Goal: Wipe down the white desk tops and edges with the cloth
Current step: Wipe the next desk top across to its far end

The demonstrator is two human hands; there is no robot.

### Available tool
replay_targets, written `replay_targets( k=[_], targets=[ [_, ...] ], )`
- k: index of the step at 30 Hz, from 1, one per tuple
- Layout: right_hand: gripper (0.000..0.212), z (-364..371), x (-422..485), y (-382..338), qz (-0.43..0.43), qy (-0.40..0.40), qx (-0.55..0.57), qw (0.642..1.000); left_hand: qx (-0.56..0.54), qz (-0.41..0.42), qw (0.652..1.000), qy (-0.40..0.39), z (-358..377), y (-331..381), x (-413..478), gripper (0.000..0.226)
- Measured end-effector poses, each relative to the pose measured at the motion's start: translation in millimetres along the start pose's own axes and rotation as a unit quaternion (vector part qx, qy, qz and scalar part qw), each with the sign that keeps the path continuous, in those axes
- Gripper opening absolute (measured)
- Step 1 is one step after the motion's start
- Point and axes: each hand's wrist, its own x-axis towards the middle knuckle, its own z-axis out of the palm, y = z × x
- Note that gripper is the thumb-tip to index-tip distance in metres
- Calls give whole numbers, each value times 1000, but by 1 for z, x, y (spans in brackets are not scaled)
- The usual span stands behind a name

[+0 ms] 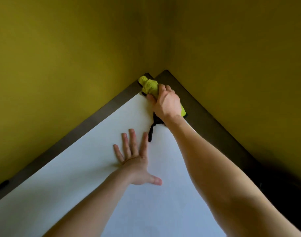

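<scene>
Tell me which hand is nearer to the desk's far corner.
Right. The right hand grips the cloth at that corner; the left hand lies flat on the desk, farther back.

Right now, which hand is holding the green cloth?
The right hand grips the green cloth; the left hand lies flat and empty on the white desk.

Two walls (64,53) hem the far corner of the desk (88,171); its top lies open nearer the person.
</scene>
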Motion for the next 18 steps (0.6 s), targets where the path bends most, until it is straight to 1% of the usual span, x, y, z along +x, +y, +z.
replay_targets(
  k=[2, 4, 6, 8, 10, 14, 16, 18],
  targets=[
    [53, -12, -37, 31, 7, 26, 9, 1000, -2, -1, 1000, -1, 0, 1, -1, 176],
    [51, -26, -82, 60, 19, 52, -7, 998, 0, -6, 1000, -4, -1, 1, -2, 176],
    [52, -33, -111, 75, 11, 50, -39, 998, 4, -1, 1000, -5, -2, -1, -2, 176],
    [51, -28, -103, 68, 18, 27, -56, 998, 0, 1, 1000, -5, -2, 0, -2, 175],
    [48, -19, -69, 42, 19, 8, -44, 999, -4, -4, 1000, -7, -3, 1, -2, 175],
    [51, 2, 3, -10, -15, -15, -52, 998, 1, -12, 1000, -5, -1, 2, -3, 174],
    [59, 4, 2, -9, -26, -16, -44, 999, 3, -14, 1000, 0, 0, 2, -4, 175],
    [66, -4, -30, 12, -23, 2, -30, 999, -2, -13, 1000, -2, 0, 2, -5, 176]
  ],
)
